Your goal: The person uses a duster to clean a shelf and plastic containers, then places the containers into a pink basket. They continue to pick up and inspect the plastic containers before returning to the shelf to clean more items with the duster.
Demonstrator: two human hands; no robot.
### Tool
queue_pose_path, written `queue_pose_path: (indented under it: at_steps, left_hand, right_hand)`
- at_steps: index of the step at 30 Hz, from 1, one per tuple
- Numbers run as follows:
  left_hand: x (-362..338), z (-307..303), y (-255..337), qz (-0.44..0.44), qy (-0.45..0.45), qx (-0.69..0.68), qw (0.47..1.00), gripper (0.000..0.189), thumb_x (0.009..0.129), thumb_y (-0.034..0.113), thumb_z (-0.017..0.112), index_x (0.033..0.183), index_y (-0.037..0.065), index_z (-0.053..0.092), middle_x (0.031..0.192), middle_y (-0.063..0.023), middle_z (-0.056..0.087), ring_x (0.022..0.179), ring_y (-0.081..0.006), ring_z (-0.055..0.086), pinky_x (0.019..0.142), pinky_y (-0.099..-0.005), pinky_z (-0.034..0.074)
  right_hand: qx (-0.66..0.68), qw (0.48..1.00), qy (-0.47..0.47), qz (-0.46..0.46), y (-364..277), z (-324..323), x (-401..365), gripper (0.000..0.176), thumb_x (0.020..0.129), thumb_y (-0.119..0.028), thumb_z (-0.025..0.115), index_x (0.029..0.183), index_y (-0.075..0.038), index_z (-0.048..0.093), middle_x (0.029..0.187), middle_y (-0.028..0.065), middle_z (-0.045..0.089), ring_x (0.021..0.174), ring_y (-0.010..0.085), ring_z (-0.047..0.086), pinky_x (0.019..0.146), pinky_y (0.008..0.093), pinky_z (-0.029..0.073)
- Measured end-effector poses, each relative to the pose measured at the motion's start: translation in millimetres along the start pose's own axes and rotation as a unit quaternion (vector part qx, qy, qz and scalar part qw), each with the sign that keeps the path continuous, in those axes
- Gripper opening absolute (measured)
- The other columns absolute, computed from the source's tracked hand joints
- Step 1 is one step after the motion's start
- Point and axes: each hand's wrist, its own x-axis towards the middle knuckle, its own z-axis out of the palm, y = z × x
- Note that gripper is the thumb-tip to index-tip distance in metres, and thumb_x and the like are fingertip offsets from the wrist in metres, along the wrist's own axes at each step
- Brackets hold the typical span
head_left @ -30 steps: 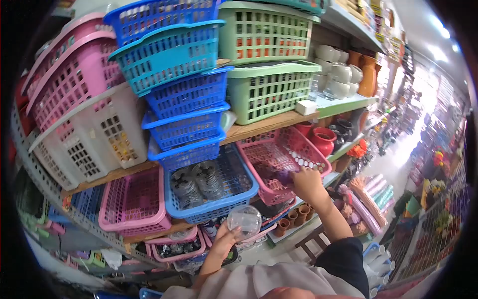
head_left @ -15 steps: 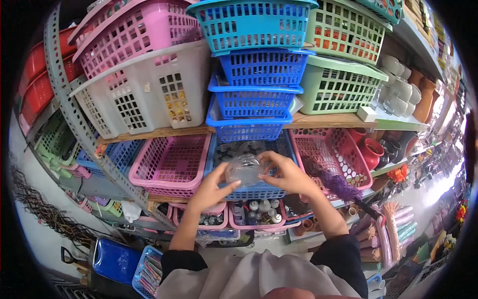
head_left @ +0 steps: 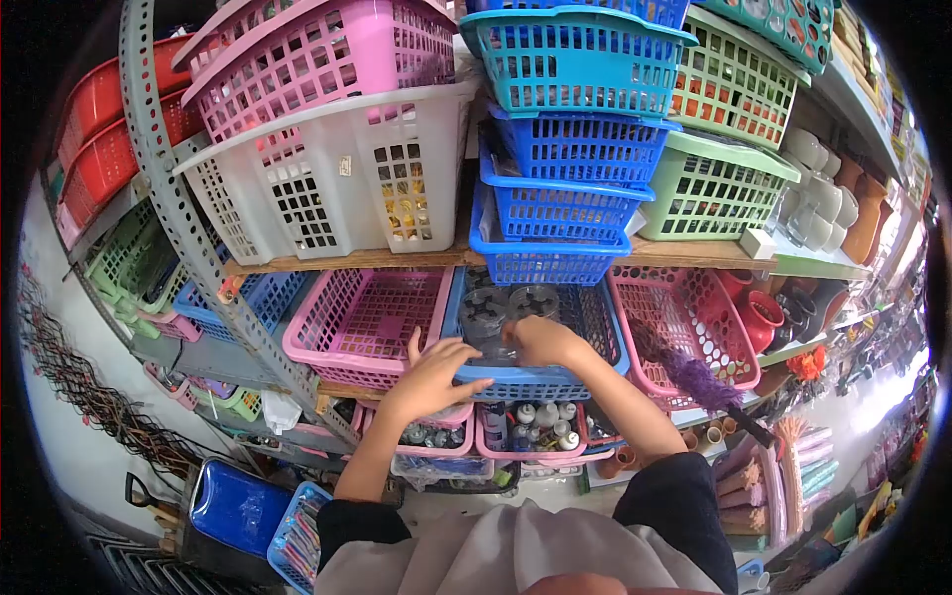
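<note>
A blue basket (head_left: pixel 555 380) on the middle shelf holds clear round plastic containers (head_left: pixel 484 309) at its left side. Inside its front part, my right hand (head_left: pixel 540 344) has its fingers curled round a clear container, which is mostly hidden by the hand and the basket's rim. My left hand (head_left: pixel 431 377) hovers by the basket's front left corner, fingers apart and holding nothing. Left of it stands a pink basket (head_left: pixel 372 317).
Stacked blue baskets (head_left: pixel 570 213) overhang the blue basket from the shelf above. A pink basket (head_left: pixel 684 332) with a purple bundle (head_left: pixel 702 380) stands to the right. Bottles (head_left: pixel 545 416) fill a lower basket. A perforated metal post (head_left: pixel 183 198) rises at left.
The clear container has gone from between both my hands down into the blue basket with my right hand. My left hand has let go and spread its fingers. The view has shifted left.
</note>
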Motion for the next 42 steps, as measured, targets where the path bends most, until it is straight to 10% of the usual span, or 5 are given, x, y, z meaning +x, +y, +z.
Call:
queue_pose_path:
  at_steps: [14, 21, 27, 35, 42]
  left_hand:
    - [12, 15, -7, -0.002, -0.083, 0.034, 0.996, 0.062, 0.086, 0.060, 0.049, 0.108, 0.004, 0.063, 0.109, -0.0165, 0.064, 0.122, -0.0331, 0.047, 0.105, -0.0640, 0.004]
    - [3, 10, 17, 0.058, 0.104, 0.026, 0.993, 0.048, 0.087, 0.041, 0.059, 0.117, 0.004, 0.056, 0.118, -0.0114, 0.060, 0.120, -0.0280, 0.049, 0.108, -0.0559, 0.008]
    - [16, 14, 81, 0.190, 0.147, -0.088, 0.967, 0.034, 0.083, 0.017, 0.062, 0.115, 0.007, 0.057, 0.114, -0.0096, 0.060, 0.114, -0.0273, 0.053, 0.103, -0.0454, 0.028]
    - [21, 75, 192, 0.456, -0.036, -0.328, 0.827, 0.034, 0.079, 0.011, 0.064, 0.113, 0.006, 0.059, 0.110, -0.0119, 0.061, 0.104, -0.0294, 0.056, 0.091, -0.0402, 0.040]
    - [-51, 103, 305, 0.626, -0.208, -0.445, 0.606, 0.032, 0.082, 0.012, 0.062, 0.113, 0.006, 0.058, 0.109, -0.0114, 0.061, 0.104, -0.0293, 0.056, 0.092, -0.0398, 0.040]
  right_hand:
    - [0.123, 0.988, -0.091, 0.011, 33, 32, 26, 0.033, 0.069, -0.002, 0.061, 0.102, 0.001, 0.062, 0.095, 0.0211, 0.067, 0.088, 0.0354, 0.065, 0.073, 0.0407, 0.051]
    - [0.057, 0.973, 0.221, -0.010, -16, 7, -58, 0.028, 0.084, -0.025, 0.063, 0.103, -0.005, 0.058, 0.100, 0.0168, 0.062, 0.088, 0.0364, 0.061, 0.075, 0.0435, 0.049]
    - [0.078, 0.956, 0.280, 0.049, -66, 0, -165, 0.031, 0.085, -0.024, 0.063, 0.104, -0.001, 0.057, 0.096, 0.0168, 0.056, 0.091, 0.0357, 0.057, 0.078, 0.0426, 0.047]
    - [-0.001, 0.863, 0.359, 0.356, -145, 58, -309, 0.033, 0.087, -0.027, 0.060, 0.108, -0.002, 0.056, 0.098, 0.0153, 0.056, 0.094, 0.0326, 0.056, 0.079, 0.0416, 0.046]
    - [-0.082, 0.658, 0.405, 0.629, -302, 111, -384, 0.035, 0.085, -0.028, 0.064, 0.110, -0.004, 0.058, 0.107, 0.0168, 0.057, 0.096, 0.0340, 0.057, 0.082, 0.0408, 0.047]
